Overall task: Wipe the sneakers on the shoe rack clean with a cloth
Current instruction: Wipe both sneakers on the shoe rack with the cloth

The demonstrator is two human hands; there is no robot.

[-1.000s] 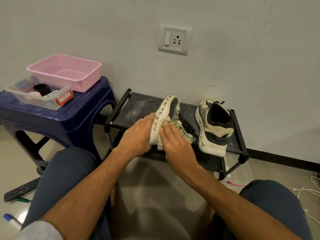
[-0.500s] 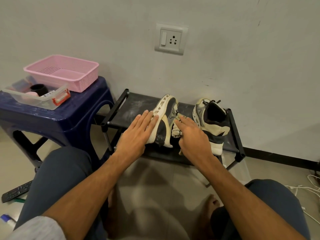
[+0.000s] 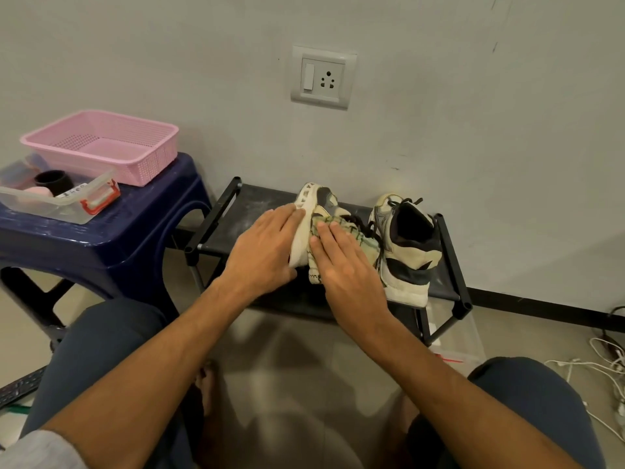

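Two cream-and-black sneakers stand on a low black shoe rack (image 3: 451, 265) against the wall. The left sneaker (image 3: 316, 201) is tipped on its side, sole facing left. My left hand (image 3: 262, 252) rests flat against that sole with straight fingers. My right hand (image 3: 341, 258) presses a pale green patterned cloth (image 3: 367, 243) onto the upper of the same sneaker, fingers straight. The right sneaker (image 3: 406, 252) stands upright beside it, untouched.
A blue plastic stool (image 3: 111, 238) at the left carries a pink basket (image 3: 101, 143) and a clear container (image 3: 64, 198). A wall socket (image 3: 323, 77) is above the rack. White cables (image 3: 605, 370) lie on the floor at the right. My knees frame the bottom.
My right hand has slid the cloth back from the laces towards the sole side of the tipped sneaker. My left hand stays on the sole.
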